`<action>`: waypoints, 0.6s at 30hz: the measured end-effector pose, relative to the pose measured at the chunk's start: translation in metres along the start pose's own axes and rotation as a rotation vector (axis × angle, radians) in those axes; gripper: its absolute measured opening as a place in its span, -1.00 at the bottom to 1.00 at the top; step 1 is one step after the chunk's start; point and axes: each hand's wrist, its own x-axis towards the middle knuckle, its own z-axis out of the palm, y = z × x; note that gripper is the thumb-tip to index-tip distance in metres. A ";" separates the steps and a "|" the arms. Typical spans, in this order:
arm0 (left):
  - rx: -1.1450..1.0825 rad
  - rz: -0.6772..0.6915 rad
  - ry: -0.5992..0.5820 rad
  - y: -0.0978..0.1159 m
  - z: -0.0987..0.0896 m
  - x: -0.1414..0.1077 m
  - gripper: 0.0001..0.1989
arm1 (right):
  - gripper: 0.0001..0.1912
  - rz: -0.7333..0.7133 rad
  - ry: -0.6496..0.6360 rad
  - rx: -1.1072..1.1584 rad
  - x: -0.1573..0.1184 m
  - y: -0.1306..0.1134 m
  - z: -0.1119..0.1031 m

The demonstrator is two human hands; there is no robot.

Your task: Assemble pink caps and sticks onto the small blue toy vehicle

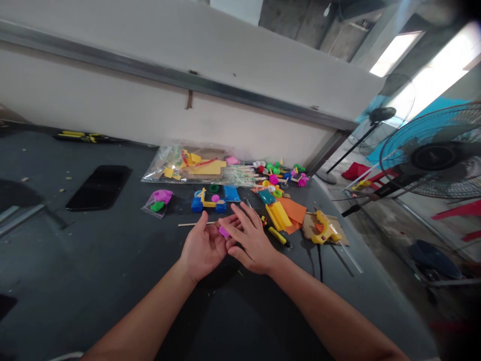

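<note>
Piece [224,231], small + purple, is btwn the 2 hands: at finger side of L hand [206,250], left of R hand [253,243] & under its fingers. Both hands approx equally near. Visible bit slants far-left to near-right; rest is covered by fingers, so can't tell true long axis.

L hand: palm up, loosely cupped, thumb out wide. R hand: palm down over L fingers, digits extended & parted, thumb apart; can't tell if it touches the piece.

Nearby: thin stick [191,224] lies crosswise on tabletop [124,265], running behind L thumb. Blue-wheeled toy [209,204] just beyond L hand; blue packet [232,193] just past R fingertips. Yellow/black tool [277,235] just right of R hand, then yellow parts [278,215] + orange sheets [295,209]. Glue gun [326,231] farther right, on cardboard [310,228]. Phone [98,187] well left of L hand.
</note>
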 end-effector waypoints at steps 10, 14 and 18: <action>0.032 -0.029 -0.047 0.002 -0.004 -0.001 -0.36 | -0.40 0.001 -0.040 0.002 0.000 0.000 0.002; 0.021 -0.032 -0.044 0.002 -0.003 -0.001 -0.37 | -0.41 0.002 -0.036 0.007 0.000 0.000 0.002; 0.004 -0.019 -0.068 0.001 -0.006 0.000 -0.38 | -0.37 0.007 -0.022 0.061 -0.001 0.004 0.003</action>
